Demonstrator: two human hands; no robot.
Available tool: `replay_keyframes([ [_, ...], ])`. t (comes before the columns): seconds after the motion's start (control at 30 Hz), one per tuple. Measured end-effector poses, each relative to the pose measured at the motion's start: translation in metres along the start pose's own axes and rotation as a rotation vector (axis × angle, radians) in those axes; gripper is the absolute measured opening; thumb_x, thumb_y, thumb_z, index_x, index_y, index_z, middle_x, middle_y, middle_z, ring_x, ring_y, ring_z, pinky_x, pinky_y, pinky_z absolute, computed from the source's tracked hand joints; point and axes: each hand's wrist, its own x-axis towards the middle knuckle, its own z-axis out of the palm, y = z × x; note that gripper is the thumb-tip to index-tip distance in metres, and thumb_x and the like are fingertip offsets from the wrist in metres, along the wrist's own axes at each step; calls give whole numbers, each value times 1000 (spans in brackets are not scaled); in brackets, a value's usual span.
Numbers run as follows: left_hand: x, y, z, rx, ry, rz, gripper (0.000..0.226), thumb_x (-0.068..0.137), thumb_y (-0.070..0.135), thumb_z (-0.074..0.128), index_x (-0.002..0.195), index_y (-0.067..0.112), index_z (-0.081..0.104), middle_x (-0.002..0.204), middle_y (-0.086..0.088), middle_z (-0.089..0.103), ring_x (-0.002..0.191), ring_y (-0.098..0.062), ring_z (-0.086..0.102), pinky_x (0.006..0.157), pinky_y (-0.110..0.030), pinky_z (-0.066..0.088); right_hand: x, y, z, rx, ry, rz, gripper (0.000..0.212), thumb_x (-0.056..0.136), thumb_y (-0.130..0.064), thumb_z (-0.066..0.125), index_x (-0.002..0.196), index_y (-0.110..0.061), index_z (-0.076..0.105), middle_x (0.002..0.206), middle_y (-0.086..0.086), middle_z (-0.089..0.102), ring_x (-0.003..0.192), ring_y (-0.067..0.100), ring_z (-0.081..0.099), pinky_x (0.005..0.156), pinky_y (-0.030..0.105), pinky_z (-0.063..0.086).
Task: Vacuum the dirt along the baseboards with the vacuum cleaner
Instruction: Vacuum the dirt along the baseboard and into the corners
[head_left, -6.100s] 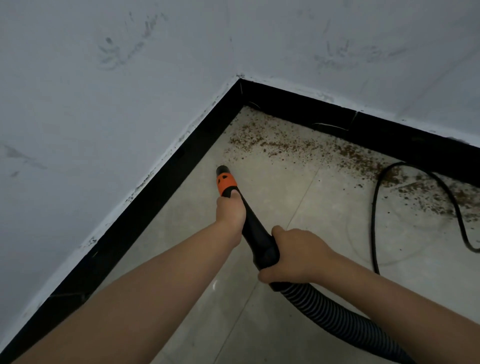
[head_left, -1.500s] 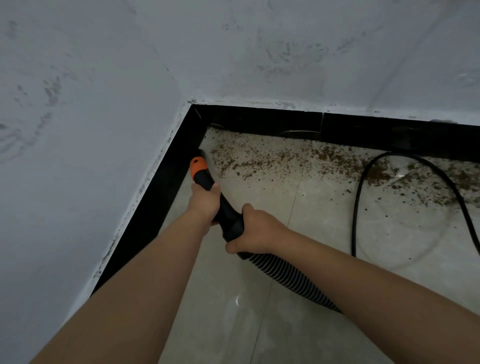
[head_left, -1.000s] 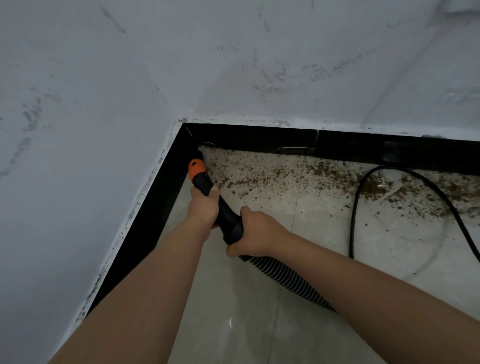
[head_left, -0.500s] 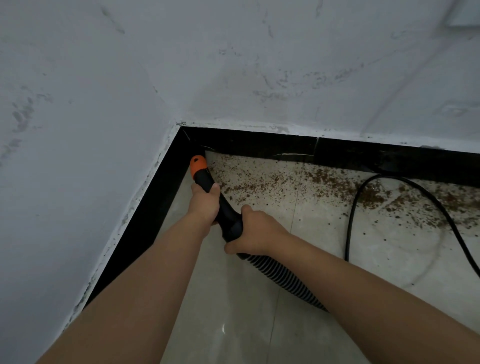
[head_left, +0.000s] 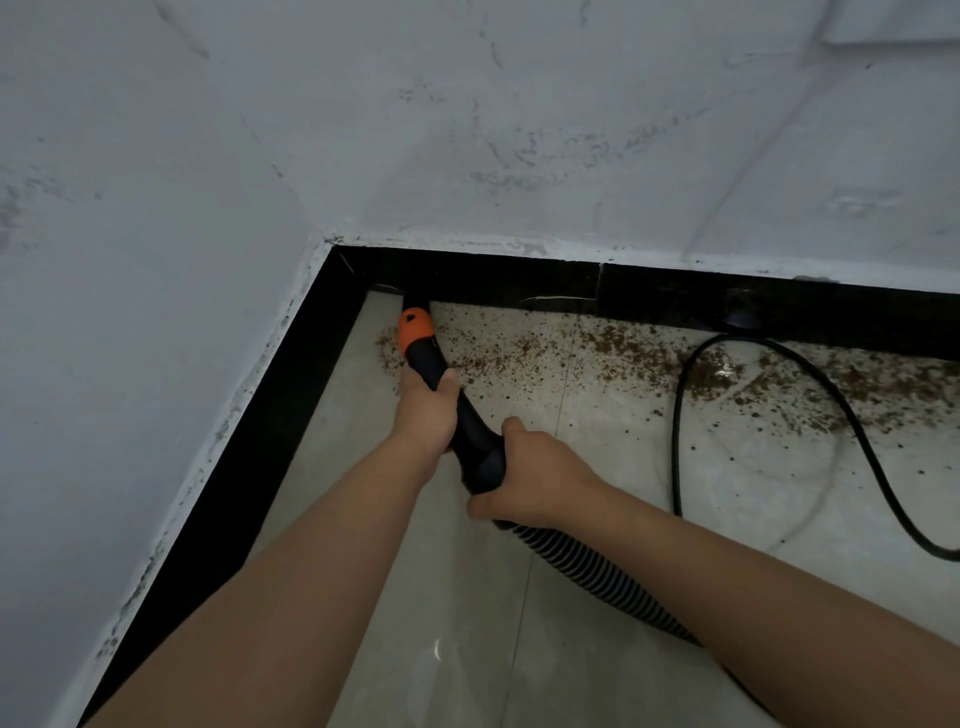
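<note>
A black vacuum nozzle with an orange collar (head_left: 415, 325) points into the room corner, its tip against the back black baseboard (head_left: 519, 280). My left hand (head_left: 427, 410) grips the nozzle just behind the orange part. My right hand (head_left: 530, 475) grips the black handle where the ribbed hose (head_left: 582, 566) begins. Brown dirt (head_left: 613, 345) lies scattered on the pale tile along the back baseboard, with a small patch left of the nozzle.
A black power cord (head_left: 675, 441) loops over the tile at the right, crossing the dirt. The left baseboard (head_left: 249, 467) runs toward me under a scuffed white wall (head_left: 156, 260). Pale floor tile (head_left: 467, 623) lies below my arms.
The nozzle has pushed further into the corner, its tip now at the back baseboard. Both hands keep the same grip on it.
</note>
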Motion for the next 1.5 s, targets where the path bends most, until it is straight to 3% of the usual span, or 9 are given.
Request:
replay_keyframes([
  [0.13,-10,-1,13,11,-27,-4,57,100,29,39,149,18,13,138,-11,44,119,-32,49,99,-45,44,-14,10,-6,-24,15,14,49,72,-35,72,96,-16,33,80,-6,45,70,12,51,52,24,42],
  [0.5,-30,5,43,11,-86,-21,63,100,30,38,150,18,1,144,-12,37,124,-34,45,101,-47,43,-33,35,-26,-28,21,41,47,70,-32,75,93,-15,37,82,-3,49,69,10,52,54,25,42],
  [0.7,-20,11,31,29,-47,-40,58,100,31,38,147,12,12,138,-13,42,119,-33,49,96,-45,47,-20,25,-27,-36,17,-4,47,69,-31,75,93,-15,38,82,-3,49,73,13,53,55,26,43],
  [0.87,-4,12,12,4,35,-53,51,100,29,39,144,11,21,132,-15,46,115,-33,51,82,-39,49,2,7,-21,-55,-18,-28,50,70,-34,75,99,-16,38,85,-4,49,81,17,56,62,29,49],
  [1.07,17,8,-10,41,117,-34,50,99,30,38,142,7,26,132,-17,46,116,-34,50,96,-45,46,27,-11,-11,-50,-65,-90,51,70,-33,76,97,-15,37,83,-3,46,78,16,52,57,27,44],
  [1.33,17,-6,-15,81,223,-2,44,100,30,35,136,5,32,120,-15,50,103,-29,51,85,-36,44,35,-11,2,-49,-119,-131,51,71,-33,77,95,-15,36,83,-3,45,81,17,52,56,26,43],
  [1.5,29,0,-21,80,223,-18,44,100,31,35,136,5,33,124,-16,50,109,-33,51,90,-40,45,46,-20,1,-57,-109,-134,53,71,-34,77,96,-15,35,78,-5,41,79,17,50,54,25,41],
])
